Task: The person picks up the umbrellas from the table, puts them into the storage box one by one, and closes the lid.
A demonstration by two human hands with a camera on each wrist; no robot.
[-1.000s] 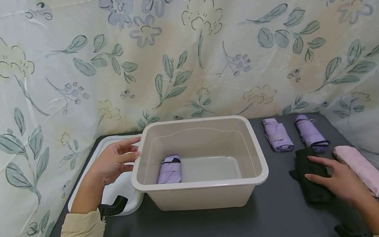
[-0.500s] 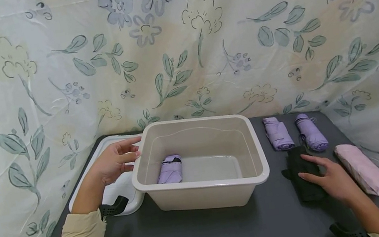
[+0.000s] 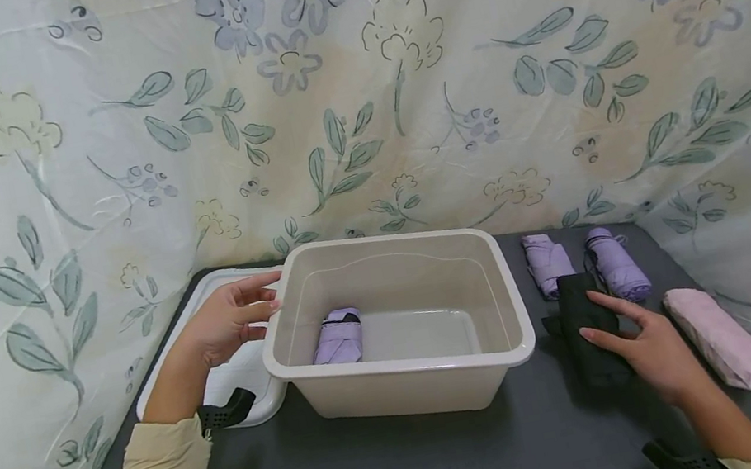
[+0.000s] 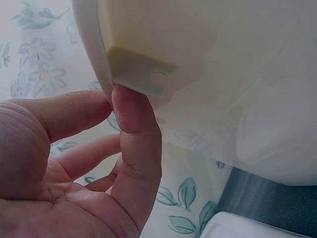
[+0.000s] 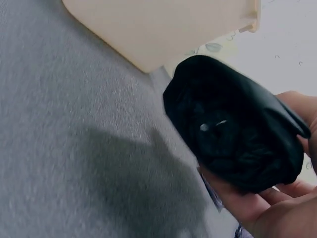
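My left hand (image 3: 233, 322) pinches the left rim of a beige plastic bin (image 3: 403, 390); the left wrist view shows thumb and finger (image 4: 136, 134) at the rim's edge. A purple folded umbrella (image 3: 338, 340) lies inside the bin at its left. On the right, my right hand (image 3: 648, 350) grips a black folded umbrella (image 3: 589, 335) between thumb and fingers. Its bunched end (image 5: 218, 129) faces the right wrist camera, held over the table with a shadow beneath.
Two purple folded umbrellas (image 3: 549, 258) lie at the back right, the nearer one partly covered by the black umbrella. A pink bundle (image 3: 726, 340) lies right of my right hand. Left of the bin, a white lid (image 3: 243, 379) lies under my left arm. A floral cloth (image 3: 353, 104) hangs behind.
My right hand has lifted the black umbrella and moved it left, away from the pink bundle. The left hand has stayed on the bin's rim.
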